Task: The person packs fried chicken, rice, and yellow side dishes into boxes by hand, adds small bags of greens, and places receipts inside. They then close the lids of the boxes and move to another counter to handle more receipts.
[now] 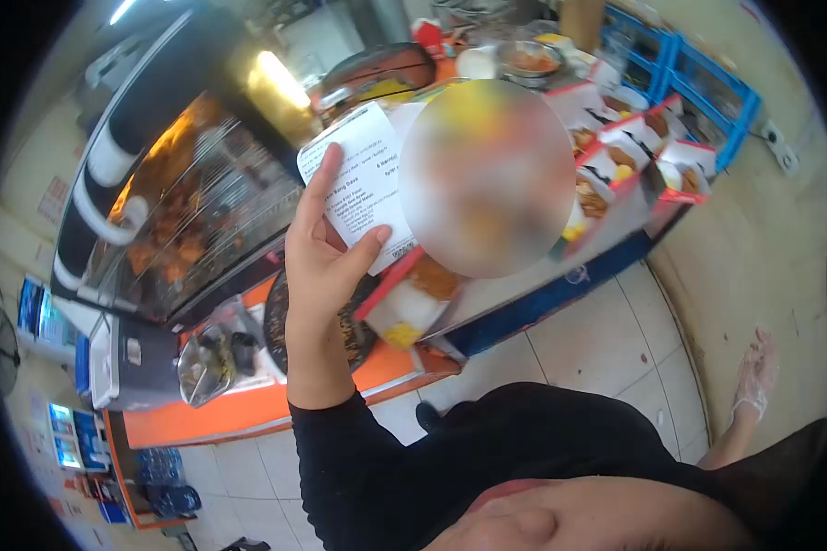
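A printed white paper slip [363,184] is pinched between the thumb and fingers of my bare left hand [326,239], raised near the middle of the view. Just beyond the slip, a blurred disc hides part of the counter. Below and right of the slip, an open box with white and brown food [418,303] lies on the counter. My right hand [758,372] hangs low at the far right in a clear plastic glove, its fingers stretched out and holding nothing.
Several open food boxes [648,138] stand at the upper right, beside a blue plastic rack [708,78]. A glass warming cabinet [198,193] with fried food fills the left. A metal container [205,367] sits on the orange counter [170,418]. A metal bowl [530,60] stands at the back.
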Demonstrator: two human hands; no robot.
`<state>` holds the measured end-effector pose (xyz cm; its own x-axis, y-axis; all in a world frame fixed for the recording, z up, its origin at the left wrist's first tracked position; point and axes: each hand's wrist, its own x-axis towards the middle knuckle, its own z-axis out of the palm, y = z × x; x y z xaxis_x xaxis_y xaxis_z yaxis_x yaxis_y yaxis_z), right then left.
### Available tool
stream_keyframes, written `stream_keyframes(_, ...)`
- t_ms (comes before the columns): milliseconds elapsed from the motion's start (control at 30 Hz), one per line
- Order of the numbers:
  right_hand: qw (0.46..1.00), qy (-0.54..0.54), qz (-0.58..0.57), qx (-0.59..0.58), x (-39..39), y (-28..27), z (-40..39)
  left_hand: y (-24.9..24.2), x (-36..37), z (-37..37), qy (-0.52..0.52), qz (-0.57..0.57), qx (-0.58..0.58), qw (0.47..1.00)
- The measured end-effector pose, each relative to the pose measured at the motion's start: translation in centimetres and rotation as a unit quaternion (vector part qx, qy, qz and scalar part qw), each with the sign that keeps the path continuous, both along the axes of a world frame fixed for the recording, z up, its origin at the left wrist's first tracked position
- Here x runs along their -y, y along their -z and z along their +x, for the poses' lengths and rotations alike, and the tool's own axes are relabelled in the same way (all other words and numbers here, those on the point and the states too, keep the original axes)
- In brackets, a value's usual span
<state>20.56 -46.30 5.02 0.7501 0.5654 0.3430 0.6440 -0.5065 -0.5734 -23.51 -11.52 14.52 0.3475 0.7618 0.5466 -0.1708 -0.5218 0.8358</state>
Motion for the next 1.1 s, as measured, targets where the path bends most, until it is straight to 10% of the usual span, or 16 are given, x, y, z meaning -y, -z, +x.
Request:
stream_keyframes(200,0.997,-0.030,0.036,-0.058,-0.9,1.4,9.0,0.4,-0.2,10.7,0.041,-0.054,-0.014,0.998)
stream_keyframes(667,0.956,-0.272,-0.044,0.103,-29.3,-2.5,13.3,1.9,-13.1,14.9,-0.019,-0.082,-0.086,0.993)
stream_keyframes(867,0.816,-0.547,-0.027,0.184,-48.8,-7.7,6.8,2.5,-12.8,8.1,-0.289,-0.045,-0.158,0.943)
stream_keyframes(1033,0.556,-0.774,0.103,0.286,-66.1,-5.1,-7.7,3.3,-5.9,1.6,-0.520,-0.053,-0.222,0.823)
stream_keyframes(1100,0.551,-0.773,0.141,0.280,-72.1,-2.4,-15.1,3.7,-3.5,-0.4,-0.550,-0.058,-0.259,0.792)
